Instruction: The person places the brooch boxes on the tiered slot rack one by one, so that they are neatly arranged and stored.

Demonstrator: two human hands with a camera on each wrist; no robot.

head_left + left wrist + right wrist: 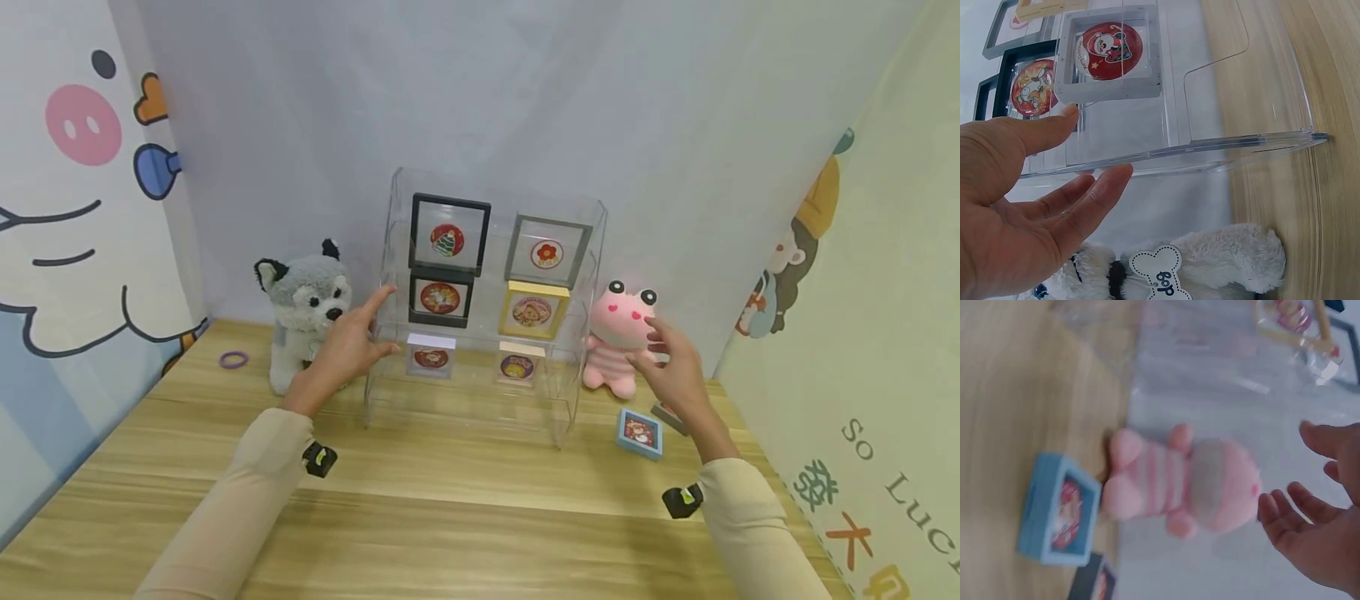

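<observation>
A clear acrylic display rack (465, 408) stands at the back of the table with framed round badges on its tiers. My left hand (347, 348) is at its left side panel, thumb and fingers apart. In the left wrist view, the panel edge runs between the thumb and fingers of the left hand (1029, 194); whether they touch it is unclear. A white-framed badge (1110, 53) sits just beyond the thumb. My right hand (678, 367), fingers loosely bent and holding nothing, is by the pink plush toy (618, 321) right of the rack.
A grey-and-white plush dog (307, 292) stands left of the rack, near a purple ring (233, 359). Right of the rack lie a blue-framed badge (640, 433) and a dark-framed one (670, 418). Printed curtains hang along both sides.
</observation>
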